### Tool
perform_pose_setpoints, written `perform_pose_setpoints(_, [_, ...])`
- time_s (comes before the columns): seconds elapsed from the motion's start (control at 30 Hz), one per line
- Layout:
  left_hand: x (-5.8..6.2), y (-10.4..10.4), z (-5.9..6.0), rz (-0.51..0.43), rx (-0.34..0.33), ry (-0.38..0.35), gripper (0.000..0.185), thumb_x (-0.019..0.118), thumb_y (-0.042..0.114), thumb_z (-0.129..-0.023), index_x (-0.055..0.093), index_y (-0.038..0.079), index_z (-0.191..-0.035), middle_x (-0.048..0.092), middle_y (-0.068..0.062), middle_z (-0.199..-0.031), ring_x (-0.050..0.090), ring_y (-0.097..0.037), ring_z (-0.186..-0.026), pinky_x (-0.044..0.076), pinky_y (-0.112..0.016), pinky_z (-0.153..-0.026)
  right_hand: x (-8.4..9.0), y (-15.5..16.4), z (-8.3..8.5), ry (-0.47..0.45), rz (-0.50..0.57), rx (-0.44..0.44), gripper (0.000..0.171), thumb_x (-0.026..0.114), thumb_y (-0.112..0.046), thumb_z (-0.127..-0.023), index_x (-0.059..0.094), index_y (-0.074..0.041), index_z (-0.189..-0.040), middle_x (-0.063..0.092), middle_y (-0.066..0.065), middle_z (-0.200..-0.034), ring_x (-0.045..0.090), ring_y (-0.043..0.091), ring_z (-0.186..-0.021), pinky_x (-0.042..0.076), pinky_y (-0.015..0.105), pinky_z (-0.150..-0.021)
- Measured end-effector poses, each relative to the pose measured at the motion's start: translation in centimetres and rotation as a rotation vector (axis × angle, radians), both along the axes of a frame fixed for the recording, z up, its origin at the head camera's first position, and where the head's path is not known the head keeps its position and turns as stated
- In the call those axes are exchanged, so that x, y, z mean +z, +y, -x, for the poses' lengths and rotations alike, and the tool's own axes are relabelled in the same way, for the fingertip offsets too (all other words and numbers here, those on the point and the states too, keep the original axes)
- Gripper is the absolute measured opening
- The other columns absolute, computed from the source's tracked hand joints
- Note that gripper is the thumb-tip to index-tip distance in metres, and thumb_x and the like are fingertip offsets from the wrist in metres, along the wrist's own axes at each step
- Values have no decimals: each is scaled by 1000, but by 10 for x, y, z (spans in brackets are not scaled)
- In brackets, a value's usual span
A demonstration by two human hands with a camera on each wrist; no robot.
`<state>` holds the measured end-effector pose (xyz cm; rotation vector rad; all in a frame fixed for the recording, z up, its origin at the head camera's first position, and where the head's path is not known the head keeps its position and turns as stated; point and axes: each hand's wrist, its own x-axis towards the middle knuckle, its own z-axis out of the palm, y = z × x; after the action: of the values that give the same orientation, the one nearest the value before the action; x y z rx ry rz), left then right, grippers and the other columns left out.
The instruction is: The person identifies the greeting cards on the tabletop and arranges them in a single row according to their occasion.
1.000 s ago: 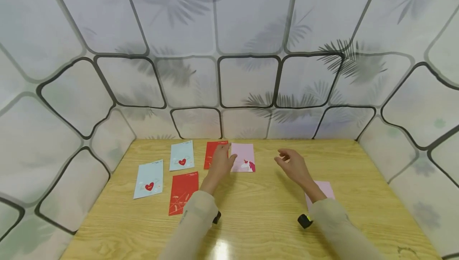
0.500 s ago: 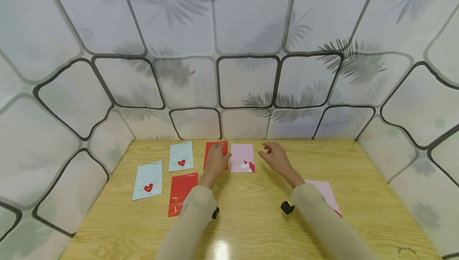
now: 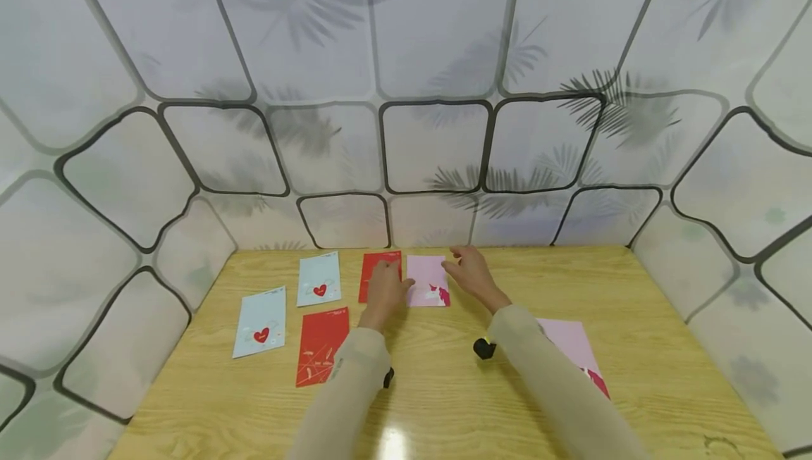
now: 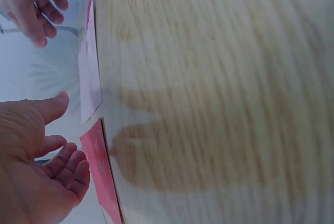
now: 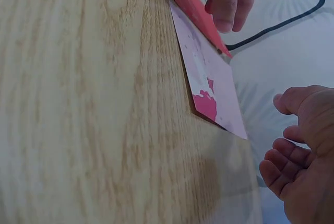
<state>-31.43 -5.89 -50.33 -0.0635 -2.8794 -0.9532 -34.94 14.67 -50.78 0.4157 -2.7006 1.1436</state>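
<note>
Near the far edge of the table lies a pink card with a unicorn point(image 3: 428, 281), between my two hands. My left hand point(image 3: 385, 292) hovers over the red card point(image 3: 373, 263) beside it, thumb pointing toward the pink card; the hand covers much of the red one. At the pink card's right edge is my right hand point(image 3: 472, 273), fingers loosely bent, holding nothing. The right wrist view shows the pink card point(image 5: 209, 85) flat on the wood, with the right hand point(image 5: 302, 145) above and beyond its corner. In the left wrist view the left hand point(image 4: 44, 161) is relaxed over the red card point(image 4: 100, 169).
To the left lie two light blue cards with red hearts, a far one point(image 3: 319, 279) and a nearer one point(image 3: 260, 322). A second red card point(image 3: 322, 347) lies nearer me, partly under the left sleeve. Another pink card point(image 3: 574, 351) lies by the right sleeve. A patterned backdrop point(image 3: 438, 146) encloses the table.
My right hand has moved left from the open wood to the pink card's right edge, baring more of the nearer pink card. The left hand shifted slightly left, then back right. The cards stay put.
</note>
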Motion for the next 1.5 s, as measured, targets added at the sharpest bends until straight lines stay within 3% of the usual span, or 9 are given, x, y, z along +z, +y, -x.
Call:
perform_pose_setpoints(0.3, [-1,7,0,117,-15,4,51,81,23,-92,64,-9,-128,58,-27,-126,55,-40,-117,47,-50,-103,-12,-7,18,15,-93,-20,45,71,-14,-87,65,17,-118,67,33,-114,61,47,-110,47,56,-100])
perform_pose_setpoints(0.4, [-1,8,-1,150,-18,-17,52,80,25,-93,64,-9,-128,57,-25,-127,55,-38,-116,47,-48,-103,-15,-7,21,39,-123,-28,31,72,-15,-87,66,14,-97,66,26,-93,60,41,-96,49,51,-91])
perform_pose_setpoints(0.5, [-1,7,-2,169,-17,-36,51,80,26,-93,65,-8,-127,57,-25,-128,54,-37,-116,47,-47,-105,-18,-8,23,75,-119,-12,32,74,-15,-86,51,4,-74,46,11,-69,47,31,-74,40,44,-71])
perform_pose_setpoints(0.6, [-2,6,-3,189,-18,-36,49,81,26,-92,66,-8,-125,57,-24,-126,53,-36,-115,47,-47,-104,-19,-9,23,99,-130,0,43,74,-17,-86,36,-6,-69,30,3,-67,39,28,-71,31,42,-69])
perform_pose_setpoints(0.73, [-4,5,-2,204,-28,-32,45,82,26,-91,69,-8,-119,58,-23,-122,52,-36,-111,47,-47,-102,-17,-13,19,17,-201,-25,43,74,-26,-90,39,-8,-71,46,9,-77,53,36,-93,41,46,-86])
perform_pose_setpoints(0.83, [-6,5,-1,199,-38,-36,43,81,25,-92,70,-7,-118,58,-23,-121,51,-36,-112,46,-48,-102,-12,-15,16,-79,-253,-43,36,74,-31,-93,56,-1,-84,62,21,-105,53,41,-117,42,51,-103])
perform_pose_setpoints(1.03, [-5,6,-1,196,-42,-54,44,80,26,-93,69,-5,-123,57,-22,-123,50,-36,-114,45,-49,-103,-10,-17,17,-121,-292,-52,48,74,-31,-94,66,8,-119,60,30,-130,50,44,-128,40,54,-110])
perform_pose_setpoints(1.37, [-3,7,1,216,-35,-68,40,81,26,-92,71,-3,-118,57,-21,-122,49,-35,-113,47,-52,-101,-19,-10,27,-220,89,-122,33,69,-14,-100,61,3,-127,64,20,-120,60,34,-112,50,49,-98])
perform_pose_setpoints(1.5, [-2,9,2,222,-36,-60,36,83,24,-90,72,-4,-110,58,-20,-119,50,-35,-110,48,-50,-99,-17,-5,25,-158,185,-123,22,68,-9,-99,65,5,-116,67,21,-109,63,34,-103,53,46,-90])
